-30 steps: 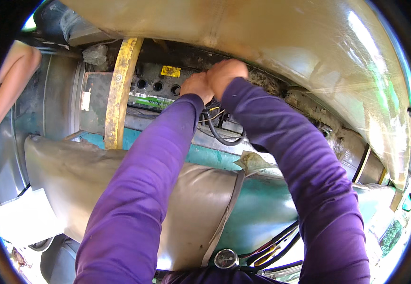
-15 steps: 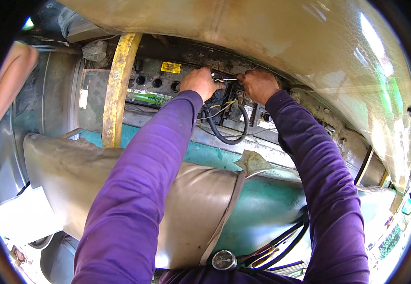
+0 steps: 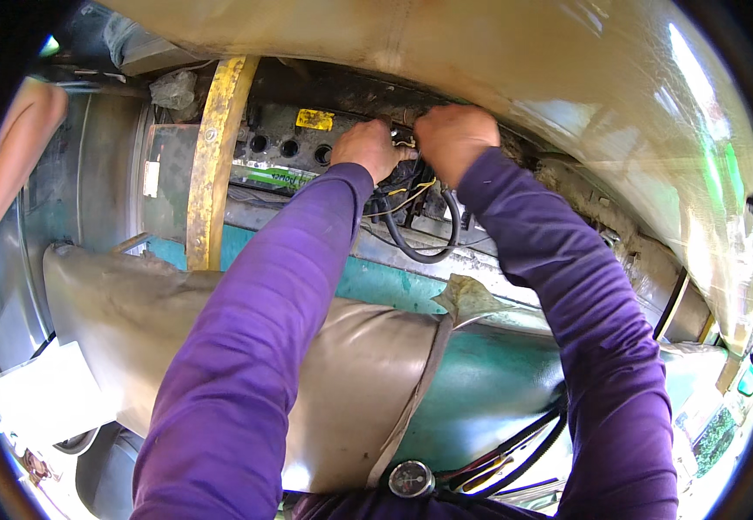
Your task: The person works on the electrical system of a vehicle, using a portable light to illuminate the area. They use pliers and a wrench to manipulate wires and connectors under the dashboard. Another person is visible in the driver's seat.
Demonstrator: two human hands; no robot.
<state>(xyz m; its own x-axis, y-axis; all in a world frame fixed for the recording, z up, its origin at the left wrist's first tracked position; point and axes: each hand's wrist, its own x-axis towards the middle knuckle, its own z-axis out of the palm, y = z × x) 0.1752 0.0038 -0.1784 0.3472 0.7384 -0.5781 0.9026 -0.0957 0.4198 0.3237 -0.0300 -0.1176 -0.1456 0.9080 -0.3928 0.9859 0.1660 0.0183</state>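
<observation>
My left hand (image 3: 366,149) is closed at the right end of a grimy black battery (image 3: 274,130) with round holes in its top. Its thumb and fingers press together by the cable end, and what they pinch is hidden. Beside it my right hand (image 3: 456,139) is curled, back of the hand up, over the same spot; its fingertips and whatever they grip are out of sight. A thick black cable (image 3: 424,257) loops down below the hands, with a thin yellowish wire (image 3: 407,201) next to it.
A worn yellow metal bar (image 3: 218,165) crosses the battery's left side. A tan padded cover (image 3: 376,39) overhangs the hands. Nearer lie a brown seat cushion (image 3: 350,364), a green panel (image 3: 480,381) and a round gauge (image 3: 411,478). At far left shows a person's bare limb (image 3: 16,160).
My right hand has moved left, up against my left hand, and turned its back upward. A thin shiny metal piece seen between the hands is now hidden. My left hand stays nearly in place.
</observation>
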